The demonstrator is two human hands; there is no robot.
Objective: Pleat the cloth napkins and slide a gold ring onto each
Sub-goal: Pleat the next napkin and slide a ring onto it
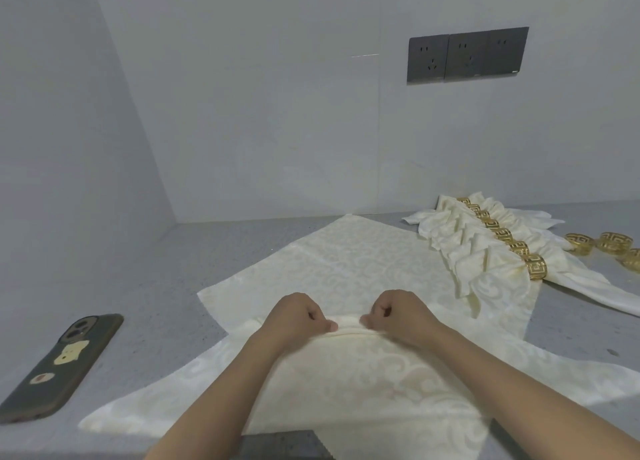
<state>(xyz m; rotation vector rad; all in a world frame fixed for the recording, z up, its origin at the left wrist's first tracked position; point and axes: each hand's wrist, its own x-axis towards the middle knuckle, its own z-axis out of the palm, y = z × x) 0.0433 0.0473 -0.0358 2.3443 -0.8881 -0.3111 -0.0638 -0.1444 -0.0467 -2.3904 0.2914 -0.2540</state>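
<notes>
Your left hand (298, 316) and right hand (398, 316): both with fingers curled, pinching raised fold of cream damask cloth napkin (346, 272), one, spread flat on grey speckled counter (156, 286). Thumbs nearly meet over fold at napkin centre. Left of you: one dark phone in stickered case (62, 366), lying camera-side up. Farther right: six pleated cream napkins wearing gold fretwork rings (498, 245), overlapping in row. Beyond them, three loose gold rings (604, 245), one cut by frame edge. On back wall: three dark sockets (467, 55).
</notes>
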